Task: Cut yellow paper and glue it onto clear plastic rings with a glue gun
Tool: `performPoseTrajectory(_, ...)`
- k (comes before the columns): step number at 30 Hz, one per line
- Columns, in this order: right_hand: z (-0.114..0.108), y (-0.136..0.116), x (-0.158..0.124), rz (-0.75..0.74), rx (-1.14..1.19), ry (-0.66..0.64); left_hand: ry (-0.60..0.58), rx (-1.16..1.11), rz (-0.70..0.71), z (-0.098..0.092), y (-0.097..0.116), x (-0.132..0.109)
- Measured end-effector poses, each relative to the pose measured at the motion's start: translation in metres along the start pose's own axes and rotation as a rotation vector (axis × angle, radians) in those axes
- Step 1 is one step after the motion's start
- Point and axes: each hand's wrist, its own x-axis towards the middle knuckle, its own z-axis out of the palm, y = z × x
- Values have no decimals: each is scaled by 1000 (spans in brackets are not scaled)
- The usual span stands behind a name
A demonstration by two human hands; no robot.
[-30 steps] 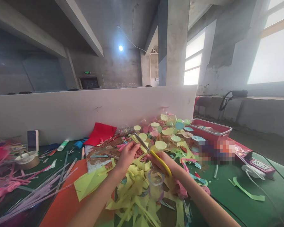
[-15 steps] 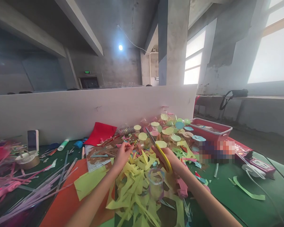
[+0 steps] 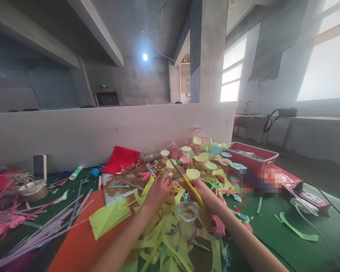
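My right hand [image 3: 205, 192] is closed round the yellow handles of a pair of scissors [image 3: 187, 181], whose blades point up and to the left. My left hand [image 3: 158, 189] sits just left of the blades, fingers curled on a strip of yellow paper [image 3: 147, 185]. Both hands hover over a heap of yellow paper offcuts [image 3: 164, 230] on the green table [image 3: 272, 234]. A clear tape ring [image 3: 187, 211] lies just below my right wrist.
Paper circles in several colours [image 3: 204, 156] are heaped behind the hands. A red tray [image 3: 253, 155] stands at the right, a power strip with cables [image 3: 306, 196] beyond it. Orange sheet [image 3: 79, 241], plastic straws [image 3: 36, 230], tape roll [image 3: 32, 190], phone [image 3: 39, 167] at left. White partition [image 3: 102, 132] behind.
My left hand moved right and closed in beside the scissors, taking up a yellow strip. The scissors' blades swung from the right back toward the left hand.
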Motion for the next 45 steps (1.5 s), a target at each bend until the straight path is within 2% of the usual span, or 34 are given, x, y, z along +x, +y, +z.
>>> performPoseTrajectory(5, 0, 1, 2, 24, -115, 17, 96, 58, -5, -11, -11, 0)
performPoseTrajectory(13, 5, 0, 2, 62, -467, 112, 269, -46, -144, -15, -27, 0)
performPoseTrajectory(19, 10, 2, 1, -30, -680, 84, 285, -178, -131, -18, -22, 2)
performPoseTrajectory(27, 11, 7, 2, -89, -755, 35, 278, -306, -144, -19, -19, 4)
performPoseTrajectory(34, 12, 0, 1, -164, -690, 117, 249, -391, -130, -22, -15, 7)
performPoseTrajectory(36, 12, -2, 3, -202, -537, 167, 236, -420, -116, -25, -12, 8)
performPoseTrajectory(40, 12, -2, 5, -225, -79, 200, 196, -506, -67, -29, -4, 11)
performPoseTrajectory(45, 8, -3, 4, -265, -48, 272, 155, -636, -71, -33, 4, 13)
